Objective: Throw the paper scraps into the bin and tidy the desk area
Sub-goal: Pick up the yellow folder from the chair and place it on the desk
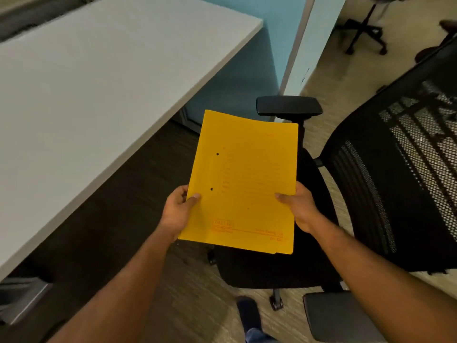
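Note:
A yellow cardboard file folder (244,179) with two punched holes near its left edge is held flat in the air above the chair seat. My left hand (176,211) grips its left edge, thumb on top. My right hand (296,206) grips the right edge the same way. The light grey desk (81,95) lies to the left of the folder, its top bare in view. No paper scraps and no bin show in this view.
A black mesh office chair (395,181) stands right of the folder, with one armrest (289,106) beyond it and another (341,315) at the bottom right. A blue partition (237,78) closes the desk's far end. Another chair base (366,33) stands far right.

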`<state>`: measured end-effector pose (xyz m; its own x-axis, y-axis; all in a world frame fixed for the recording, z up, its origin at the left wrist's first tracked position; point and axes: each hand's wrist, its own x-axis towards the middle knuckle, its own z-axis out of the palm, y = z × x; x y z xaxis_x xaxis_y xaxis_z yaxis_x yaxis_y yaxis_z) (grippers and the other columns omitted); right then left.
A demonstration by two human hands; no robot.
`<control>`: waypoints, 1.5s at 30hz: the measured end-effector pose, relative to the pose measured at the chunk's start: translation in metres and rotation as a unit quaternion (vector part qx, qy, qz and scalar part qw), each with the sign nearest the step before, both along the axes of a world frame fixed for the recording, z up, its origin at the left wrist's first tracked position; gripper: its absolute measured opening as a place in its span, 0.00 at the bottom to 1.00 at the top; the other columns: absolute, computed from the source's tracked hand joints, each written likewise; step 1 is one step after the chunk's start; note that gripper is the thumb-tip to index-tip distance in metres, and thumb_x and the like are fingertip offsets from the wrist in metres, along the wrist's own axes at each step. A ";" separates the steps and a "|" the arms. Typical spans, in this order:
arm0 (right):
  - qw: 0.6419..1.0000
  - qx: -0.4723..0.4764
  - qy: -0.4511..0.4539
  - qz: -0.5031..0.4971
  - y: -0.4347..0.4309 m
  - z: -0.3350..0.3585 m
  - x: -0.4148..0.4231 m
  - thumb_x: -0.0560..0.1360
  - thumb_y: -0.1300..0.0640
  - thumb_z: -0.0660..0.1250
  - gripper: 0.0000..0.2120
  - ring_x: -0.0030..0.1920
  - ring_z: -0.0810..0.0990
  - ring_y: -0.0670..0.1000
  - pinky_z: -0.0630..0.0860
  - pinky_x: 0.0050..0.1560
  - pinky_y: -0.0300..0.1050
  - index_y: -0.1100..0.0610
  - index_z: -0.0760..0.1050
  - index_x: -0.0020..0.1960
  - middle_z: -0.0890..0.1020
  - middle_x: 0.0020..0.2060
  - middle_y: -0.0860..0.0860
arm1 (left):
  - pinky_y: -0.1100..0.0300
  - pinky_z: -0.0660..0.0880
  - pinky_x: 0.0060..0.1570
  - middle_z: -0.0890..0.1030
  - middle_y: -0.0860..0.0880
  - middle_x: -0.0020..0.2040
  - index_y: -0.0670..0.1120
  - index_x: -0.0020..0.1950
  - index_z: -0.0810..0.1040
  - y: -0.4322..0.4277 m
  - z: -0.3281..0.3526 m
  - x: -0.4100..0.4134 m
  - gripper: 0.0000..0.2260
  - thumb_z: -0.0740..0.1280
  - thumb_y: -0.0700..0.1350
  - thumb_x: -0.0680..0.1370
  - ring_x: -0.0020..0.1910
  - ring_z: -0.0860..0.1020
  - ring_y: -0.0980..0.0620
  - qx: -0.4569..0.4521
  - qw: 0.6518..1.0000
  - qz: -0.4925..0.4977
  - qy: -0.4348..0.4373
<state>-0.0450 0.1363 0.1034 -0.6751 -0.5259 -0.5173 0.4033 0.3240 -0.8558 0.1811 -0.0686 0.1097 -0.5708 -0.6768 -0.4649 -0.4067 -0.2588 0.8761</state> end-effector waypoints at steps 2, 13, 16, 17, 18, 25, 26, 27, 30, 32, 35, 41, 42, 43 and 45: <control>1.000 -0.009 0.009 0.011 -0.005 0.018 0.006 0.75 0.66 0.69 0.21 0.57 0.80 0.54 0.78 0.54 0.53 0.54 0.72 0.65 0.81 0.58 0.53 | 0.52 0.77 0.51 0.80 0.49 0.58 0.49 0.64 0.73 0.003 0.015 0.013 0.12 0.64 0.45 0.80 0.55 0.80 0.48 -0.006 1.000 0.017 0.018; 0.991 -0.026 -0.015 0.130 -0.057 0.098 0.084 0.75 0.65 0.68 0.15 0.55 0.82 0.56 0.79 0.53 0.52 0.57 0.75 0.61 0.82 0.57 0.57 | 0.52 0.75 0.52 0.80 0.51 0.57 0.53 0.61 0.73 -0.006 0.078 0.130 0.09 0.63 0.49 0.80 0.54 0.79 0.50 -0.063 0.987 0.143 0.045; 0.982 -0.026 -0.014 0.185 -0.076 0.109 0.122 0.75 0.66 0.67 0.17 0.57 0.81 0.57 0.78 0.57 0.54 0.59 0.75 0.63 0.81 0.58 0.57 | 0.56 0.76 0.45 0.81 0.52 0.54 0.53 0.60 0.74 -0.015 0.089 0.169 0.08 0.63 0.48 0.80 0.51 0.80 0.51 -0.071 0.978 0.189 0.057; 0.980 -0.026 -0.008 0.199 -0.082 0.113 0.134 0.75 0.67 0.67 0.18 0.58 0.80 0.57 0.77 0.59 0.56 0.60 0.74 0.64 0.81 0.59 0.57 | 0.56 0.76 0.45 0.80 0.52 0.54 0.53 0.60 0.74 -0.019 0.092 0.182 0.08 0.63 0.48 0.80 0.51 0.80 0.51 -0.074 0.975 0.200 0.057; 0.977 -0.024 0.001 0.213 -0.090 0.115 0.146 0.75 0.67 0.67 0.19 0.59 0.80 0.58 0.76 0.61 0.57 0.60 0.73 0.65 0.81 0.59 0.57 | 0.55 0.76 0.46 0.80 0.51 0.55 0.52 0.62 0.73 -0.023 0.095 0.196 0.10 0.63 0.49 0.80 0.52 0.80 0.50 -0.078 0.973 0.211 0.055; 0.965 -0.042 0.057 0.254 -0.142 0.132 0.234 0.72 0.63 0.72 0.20 0.55 0.82 0.57 0.78 0.57 0.58 0.54 0.73 0.62 0.82 0.57 0.56 | 0.58 0.77 0.43 0.79 0.48 0.59 0.53 0.63 0.71 -0.039 0.108 0.294 0.12 0.64 0.50 0.80 0.49 0.80 0.52 -0.096 0.946 0.306 0.043; 0.963 -0.048 0.060 0.259 -0.149 0.133 0.246 0.72 0.63 0.72 0.20 0.54 0.82 0.58 0.79 0.56 0.59 0.54 0.73 0.62 0.82 0.56 0.56 | 0.54 0.77 0.46 0.79 0.46 0.61 0.52 0.65 0.71 -0.040 0.110 0.307 0.14 0.64 0.50 0.80 0.51 0.80 0.49 -0.100 0.943 0.315 0.036; 0.960 -0.052 0.065 0.268 -0.155 0.135 0.256 0.72 0.64 0.73 0.21 0.53 0.83 0.58 0.80 0.55 0.59 0.53 0.72 0.61 0.82 0.56 0.56 | 0.51 0.77 0.49 0.78 0.45 0.63 0.50 0.67 0.70 -0.041 0.111 0.320 0.16 0.64 0.51 0.80 0.52 0.80 0.47 -0.104 0.941 0.322 0.029; 0.945 -0.050 0.093 0.310 -0.173 0.141 0.286 0.71 0.66 0.72 0.24 0.52 0.83 0.56 0.81 0.51 0.57 0.48 0.70 0.61 0.82 0.55 0.54 | 0.51 0.76 0.49 0.77 0.44 0.65 0.49 0.70 0.69 -0.043 0.117 0.356 0.19 0.64 0.51 0.80 0.51 0.80 0.48 -0.101 0.931 0.348 0.030; 0.936 -0.055 0.108 0.329 -0.185 0.148 0.305 0.71 0.67 0.72 0.25 0.51 0.82 0.53 0.81 0.48 0.52 0.44 0.70 0.59 0.81 0.54 0.51 | 0.52 0.77 0.48 0.77 0.44 0.65 0.49 0.71 0.68 -0.044 0.121 0.376 0.20 0.64 0.51 0.80 0.51 0.80 0.49 -0.093 0.925 0.366 0.039; 0.929 -0.061 0.130 0.341 -0.201 0.156 0.328 0.72 0.67 0.71 0.26 0.52 0.81 0.50 0.80 0.45 0.47 0.46 0.69 0.63 0.80 0.54 0.49 | 0.52 0.79 0.46 0.78 0.45 0.64 0.50 0.72 0.67 -0.045 0.128 0.400 0.21 0.64 0.51 0.80 0.50 0.81 0.49 -0.093 0.917 0.385 0.039; 0.919 -0.072 0.148 0.358 -0.224 0.168 0.356 0.73 0.68 0.69 0.28 0.52 0.80 0.50 0.79 0.45 0.44 0.51 0.66 0.69 0.79 0.53 0.49 | 0.41 0.77 0.57 0.75 0.46 0.68 0.50 0.75 0.63 -0.059 0.138 0.431 0.24 0.64 0.48 0.80 0.57 0.79 0.44 -0.086 0.924 0.371 0.033; 0.918 -0.075 0.145 0.361 -0.230 0.170 0.357 0.74 0.68 0.69 0.28 0.53 0.80 0.51 0.79 0.45 0.44 0.51 0.66 0.69 0.79 0.54 0.50 | 0.43 0.78 0.55 0.75 0.47 0.67 0.51 0.75 0.63 -0.061 0.139 0.433 0.24 0.65 0.48 0.80 0.56 0.80 0.45 -0.087 0.925 0.369 0.036; 0.916 -0.079 0.144 0.366 -0.236 0.171 0.357 0.74 0.68 0.69 0.28 0.53 0.80 0.52 0.79 0.46 0.45 0.51 0.66 0.69 0.79 0.55 0.51 | 0.46 0.79 0.53 0.76 0.48 0.66 0.52 0.74 0.63 -0.062 0.138 0.435 0.25 0.66 0.48 0.79 0.54 0.80 0.48 -0.087 0.924 0.369 0.041; 0.909 -0.084 0.145 0.381 -0.249 0.171 0.357 0.74 0.67 0.69 0.28 0.54 0.80 0.52 0.79 0.47 0.45 0.51 0.66 0.69 0.79 0.55 0.51 | 0.55 0.79 0.46 0.75 0.50 0.65 0.53 0.75 0.62 -0.060 0.136 0.437 0.25 0.66 0.47 0.79 0.51 0.80 0.54 -0.085 0.921 0.378 0.046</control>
<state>0.3120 -0.1127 0.2747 -0.1772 -0.9535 -0.2440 -0.1333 0.2688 -0.9539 0.6177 -0.1289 0.2453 0.0611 -0.9552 -0.2895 -0.0892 -0.2941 0.9516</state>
